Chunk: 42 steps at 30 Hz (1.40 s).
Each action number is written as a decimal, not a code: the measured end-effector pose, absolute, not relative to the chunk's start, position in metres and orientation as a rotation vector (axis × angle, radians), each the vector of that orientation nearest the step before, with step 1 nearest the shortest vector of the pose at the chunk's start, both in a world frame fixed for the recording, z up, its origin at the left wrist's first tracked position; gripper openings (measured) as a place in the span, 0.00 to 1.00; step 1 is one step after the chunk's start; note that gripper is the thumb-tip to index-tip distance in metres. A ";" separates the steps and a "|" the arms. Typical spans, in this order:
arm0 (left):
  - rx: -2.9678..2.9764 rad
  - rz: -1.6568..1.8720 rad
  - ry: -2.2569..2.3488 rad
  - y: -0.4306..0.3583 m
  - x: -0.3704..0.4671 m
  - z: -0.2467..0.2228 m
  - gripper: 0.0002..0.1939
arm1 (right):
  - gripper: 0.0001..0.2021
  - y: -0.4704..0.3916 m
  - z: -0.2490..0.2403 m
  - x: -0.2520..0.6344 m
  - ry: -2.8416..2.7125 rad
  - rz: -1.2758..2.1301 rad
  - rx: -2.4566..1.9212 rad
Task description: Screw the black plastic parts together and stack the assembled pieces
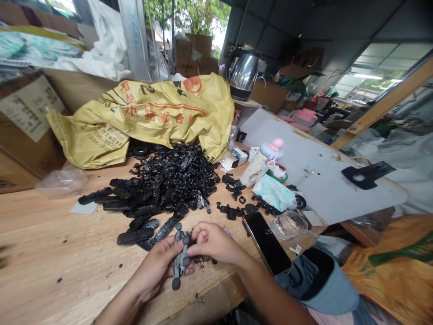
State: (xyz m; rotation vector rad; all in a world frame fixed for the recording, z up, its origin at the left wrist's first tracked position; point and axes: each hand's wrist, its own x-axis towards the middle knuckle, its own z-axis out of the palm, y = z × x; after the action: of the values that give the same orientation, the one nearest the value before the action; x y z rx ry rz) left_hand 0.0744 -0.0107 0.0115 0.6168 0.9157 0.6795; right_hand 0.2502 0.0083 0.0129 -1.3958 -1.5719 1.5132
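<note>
My left hand [161, 264] is wrapped round a grey and black plastic part [180, 259] with round dark pads at its ends, the thumb lying on its face. The part stands nearly upright, tilted slightly. At its right side is my right hand [211, 241], its fingers curled and pressed together by the upper edge; whatever they pinch is too small to make out. Just beyond my hands lies a large heap of small black plastic parts [176, 176], with longer black pieces [135, 235] at its near left edge. Tiny dark bits [204, 262] are scattered beneath my right hand.
A yellow sack [162, 113] lies behind the heap, and a cardboard box [27, 131] stands at the left. On the right are a phone [267, 241], a clear cup [289, 225], a tissue pack [274, 192] and a bottle [259, 167]. A kettle [244, 72] stands farther back.
</note>
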 end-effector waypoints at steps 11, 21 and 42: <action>0.555 0.738 1.009 -0.013 0.068 0.011 0.14 | 0.05 -0.009 0.005 0.313 -1.965 0.635 -2.055; 0.576 0.695 0.950 -0.023 0.075 0.022 0.11 | 0.02 -0.021 0.044 0.246 -1.356 1.032 -0.970; 0.757 0.949 1.119 -0.013 0.074 0.017 0.18 | 0.13 -0.049 0.058 0.234 -1.666 0.525 -0.753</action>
State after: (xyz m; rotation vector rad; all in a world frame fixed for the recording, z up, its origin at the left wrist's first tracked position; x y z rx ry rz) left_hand 0.0736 -0.0132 0.0169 0.7570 1.1194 0.9490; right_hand 0.2338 -0.0485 0.0576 -0.7530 -1.6658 0.5251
